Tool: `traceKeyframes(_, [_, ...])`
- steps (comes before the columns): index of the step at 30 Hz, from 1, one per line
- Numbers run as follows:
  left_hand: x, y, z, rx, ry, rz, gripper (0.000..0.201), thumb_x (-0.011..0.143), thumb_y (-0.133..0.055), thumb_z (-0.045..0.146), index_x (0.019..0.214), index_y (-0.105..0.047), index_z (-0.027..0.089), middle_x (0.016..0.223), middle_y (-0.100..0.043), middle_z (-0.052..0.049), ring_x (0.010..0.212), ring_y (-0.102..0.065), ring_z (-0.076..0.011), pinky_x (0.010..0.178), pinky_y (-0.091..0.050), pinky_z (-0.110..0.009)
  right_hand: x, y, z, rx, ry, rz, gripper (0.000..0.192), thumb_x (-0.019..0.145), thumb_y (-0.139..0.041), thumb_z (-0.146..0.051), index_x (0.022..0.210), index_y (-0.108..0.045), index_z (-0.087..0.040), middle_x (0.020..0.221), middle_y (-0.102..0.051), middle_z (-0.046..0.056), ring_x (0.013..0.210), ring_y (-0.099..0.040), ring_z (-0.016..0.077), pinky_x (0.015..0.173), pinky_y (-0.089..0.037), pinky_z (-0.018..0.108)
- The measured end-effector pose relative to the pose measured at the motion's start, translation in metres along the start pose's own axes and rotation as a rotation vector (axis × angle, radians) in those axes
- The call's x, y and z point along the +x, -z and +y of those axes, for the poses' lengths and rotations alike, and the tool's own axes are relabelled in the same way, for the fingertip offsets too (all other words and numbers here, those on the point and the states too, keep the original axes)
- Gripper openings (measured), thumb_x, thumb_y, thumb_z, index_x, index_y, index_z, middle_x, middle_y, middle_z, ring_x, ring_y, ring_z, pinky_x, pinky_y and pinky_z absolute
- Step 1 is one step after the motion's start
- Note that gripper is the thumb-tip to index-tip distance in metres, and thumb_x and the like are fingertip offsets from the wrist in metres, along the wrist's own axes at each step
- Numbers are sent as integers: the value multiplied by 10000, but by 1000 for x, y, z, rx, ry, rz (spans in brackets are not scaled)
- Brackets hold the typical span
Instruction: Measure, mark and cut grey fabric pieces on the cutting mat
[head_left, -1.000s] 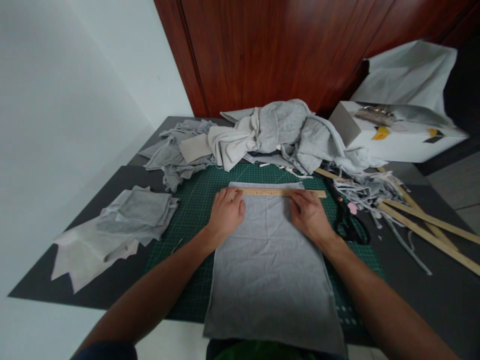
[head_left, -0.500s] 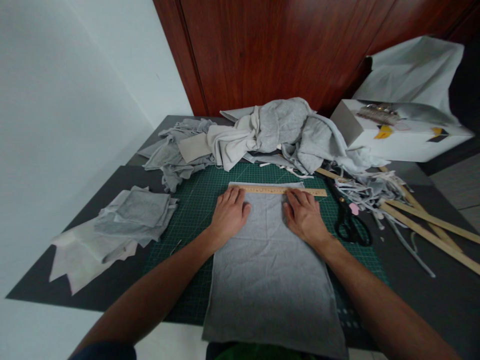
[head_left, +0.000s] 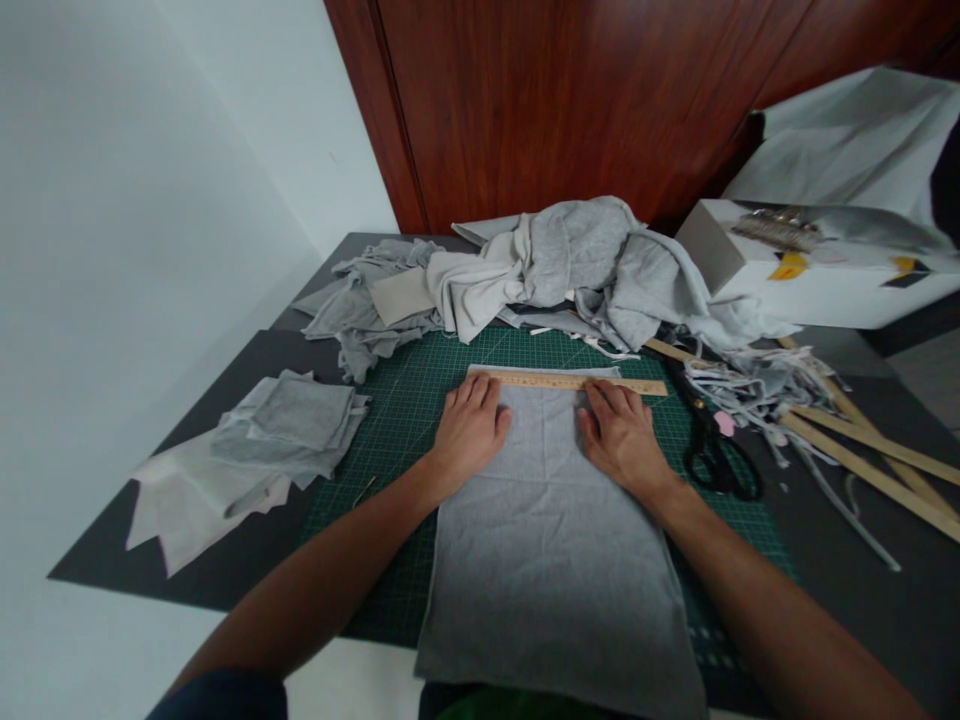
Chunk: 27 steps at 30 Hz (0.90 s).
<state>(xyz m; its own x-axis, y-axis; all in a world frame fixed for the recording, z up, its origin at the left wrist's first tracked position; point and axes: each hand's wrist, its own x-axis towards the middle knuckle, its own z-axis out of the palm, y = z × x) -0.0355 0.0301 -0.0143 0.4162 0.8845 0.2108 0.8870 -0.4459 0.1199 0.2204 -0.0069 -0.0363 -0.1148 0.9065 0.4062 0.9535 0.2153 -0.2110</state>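
Left hand (head_left: pixel 469 432) and right hand (head_left: pixel 622 436) flat, apart, fingers spread, pressing grey fabric (head_left: pixel 551 540) on green cutting mat (head_left: pixel 397 420), fingertips near wooden ruler (head_left: pixel 570 381). Probably soft, light, easily wrinkled; best held at edges. Scissors (head_left: pixel 712 450) at right.

1. Grey cloth (head_left: pixel 551 560): flat rect. piece on green mat, slightly wrinkled, near end hangs off table edge.
2. Wooden ruler (head_left: pixel 570 381): lies flat across cloth's far edge, right end past the cloth.
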Motion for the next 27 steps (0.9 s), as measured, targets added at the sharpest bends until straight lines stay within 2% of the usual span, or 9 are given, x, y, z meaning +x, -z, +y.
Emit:
traceKeyframes(7, [1, 1, 0, -19, 0, -9, 452, 1069, -456, 331, 1466, -538, 133, 1572, -541, -187, 1485, -459, -334, 1161, -426, -506, 0, -1, 1, -8, -3, -12, 482, 1060, -436, -350, 1444, -608, -116, 1459, -620, 207, 1293, -529, 389, 1002, -494, 560])
traceKeyframes(13, [2, 0, -2, -18, -1, 9, 472, 1064, -446, 331, 1473, -543, 116, 1564, -546, -206, 1478, -462, -361, 1165, -420, -529, 2, 0, 0, 3, -8, -27, 496, 1057, -422, -347, 1477, -583, -138, 1472, -606, 202, 1304, -505, 386, 1012, -474, 554])
traceKeyframes(27, [3, 0, -1, -4, 0, 2, 467, 1062, -457, 331, 1465, -551, 116, 1556, -551, -200, 1466, -472, -360, 1166, -423, -522, 3, 3, -3, -2, -26, -36, 482, 1060, -423, -343, 1451, -597, -123, 1482, -609, 195, 1314, -513, 371, 1024, -466, 531])
